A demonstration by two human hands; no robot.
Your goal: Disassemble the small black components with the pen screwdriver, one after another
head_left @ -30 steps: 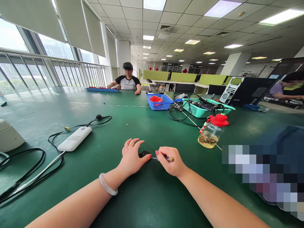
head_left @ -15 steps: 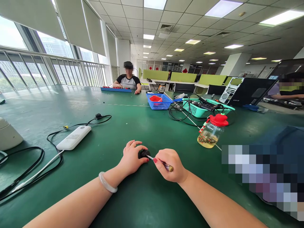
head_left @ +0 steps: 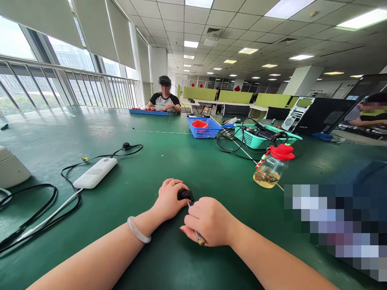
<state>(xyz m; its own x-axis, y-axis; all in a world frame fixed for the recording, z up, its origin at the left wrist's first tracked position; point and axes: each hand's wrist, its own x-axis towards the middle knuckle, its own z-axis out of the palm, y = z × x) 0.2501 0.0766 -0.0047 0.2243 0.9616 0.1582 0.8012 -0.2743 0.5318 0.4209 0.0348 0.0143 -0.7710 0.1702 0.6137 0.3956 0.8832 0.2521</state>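
Observation:
My left hand [head_left: 171, 198] is closed around a small black block-like part [head_left: 185, 194] held on the green table [head_left: 145, 169], thumb at its near side and fingers over the left and top. Small light specks show on the part's face. A slim screwdriver [head_left: 200, 238] is gripped in my right hand [head_left: 210, 222], its thin metal shaft reaching up and left to the near side of the part. The brownish butt of its handle points toward me. Where the tip meets the part is too small to make out.
A white power bank [head_left: 95, 173] with cables lies left, beside a pale rounded device [head_left: 11, 167]. On the right stand a red-lidded bottle [head_left: 269, 171] and a teal basket [head_left: 255, 139] of cables. Further back are a blue basket [head_left: 204, 132] and a seated person [head_left: 165, 98].
My right hand has swung the screwdriver's handle end down toward me and left, so it now meets the black part from the near side. My left hand keeps its hold, with the part slightly turned.

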